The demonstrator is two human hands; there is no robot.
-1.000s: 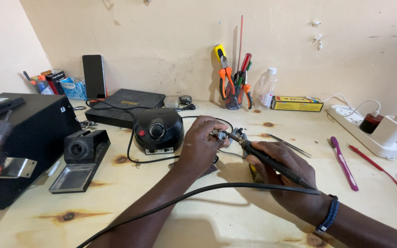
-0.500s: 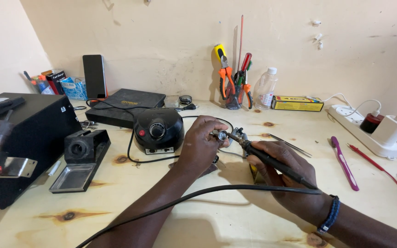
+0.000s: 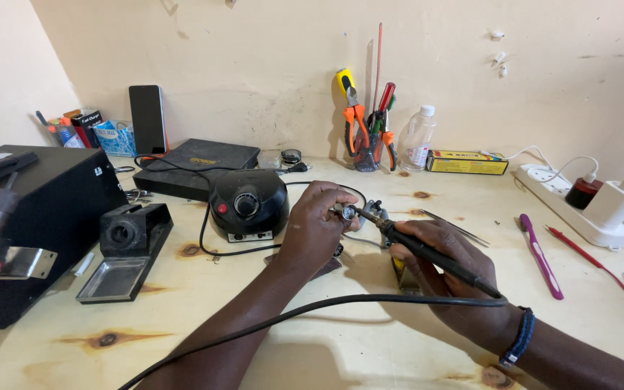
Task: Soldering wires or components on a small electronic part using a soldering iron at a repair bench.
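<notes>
Holding a black soldering iron [image 3: 427, 253] like a pen, the person's right hand [image 3: 445, 278] is wrapped shut around its handle, tip angled up and to the left so the point can meet a small metal part [image 3: 346, 211]. The left hand [image 3: 317, 227] pinches that part between closed fingertips, lifting it just above the wooden workbench [image 3: 254, 318], seemingly to steady it against the tip. What the part is cannot be told; it is too small.

Taking the round black control unit [image 3: 248, 204] as landmark: the hands meet just to its right, and the iron's black cord [image 3: 312, 310] runs in front of it, across the left forearm. Left of the unit sits a black iron stand with a metal tray [image 3: 126, 249], and further left a large black box [image 3: 34, 209]. Behind the unit lies a flat black case [image 3: 200, 162]. Behind and to its right, a cup of pliers and screwdrivers [image 3: 370, 133] leans at the wall beside a clear bottle [image 3: 419, 141]. Well to the right lie a purple toothbrush [image 3: 539, 256] and a white power strip [image 3: 579, 209].
</notes>
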